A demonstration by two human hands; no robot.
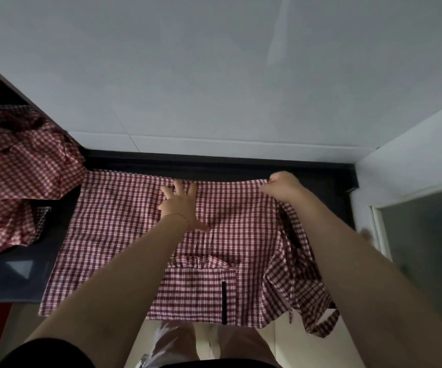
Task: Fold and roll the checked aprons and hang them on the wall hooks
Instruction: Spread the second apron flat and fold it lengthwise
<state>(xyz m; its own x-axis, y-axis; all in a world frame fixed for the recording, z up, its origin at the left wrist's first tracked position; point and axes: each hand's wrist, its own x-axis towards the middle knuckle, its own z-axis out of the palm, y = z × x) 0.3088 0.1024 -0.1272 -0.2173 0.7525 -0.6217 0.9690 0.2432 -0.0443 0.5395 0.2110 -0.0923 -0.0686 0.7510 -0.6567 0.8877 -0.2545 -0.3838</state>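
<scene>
A dark, glossy tabletop (pixel 241 163) runs along a pale grey wall (pixel 214 75) of large tiles with faint joints; a raised black lip lines its back edge; at the right a white wall corner (pixel 405 144) juts forward beside a frosted glass panel (pixel 426 248); pale floor tiles (pixel 280 341) show below; the light is dim and even.
</scene>
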